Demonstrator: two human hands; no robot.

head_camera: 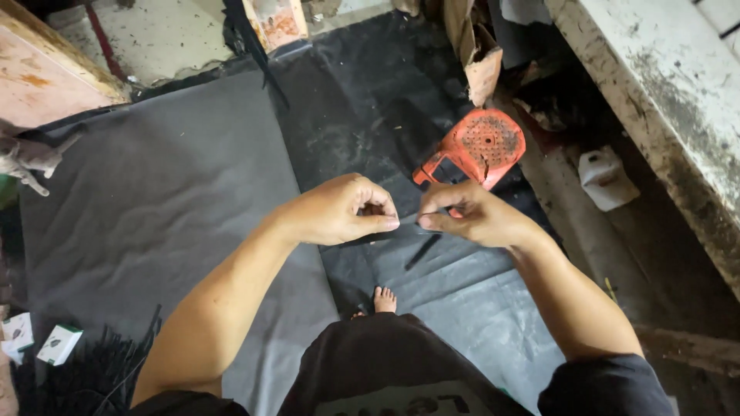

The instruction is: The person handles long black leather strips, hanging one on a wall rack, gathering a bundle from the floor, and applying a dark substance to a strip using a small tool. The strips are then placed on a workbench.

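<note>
Above the grey sheet (154, 208) and orange stool (474, 150), your left hand (339, 212) and right hand (470, 216) pinch a thin dark strip (408, 223) between fingertips; it looks light and bendy, best gripped near its ends.

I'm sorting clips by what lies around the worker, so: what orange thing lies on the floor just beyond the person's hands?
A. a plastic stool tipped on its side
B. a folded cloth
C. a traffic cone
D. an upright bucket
A: beyond the right hand lies an orange plastic stool on its side, its round perforated seat facing the camera, on the dark floor sheet.
</note>
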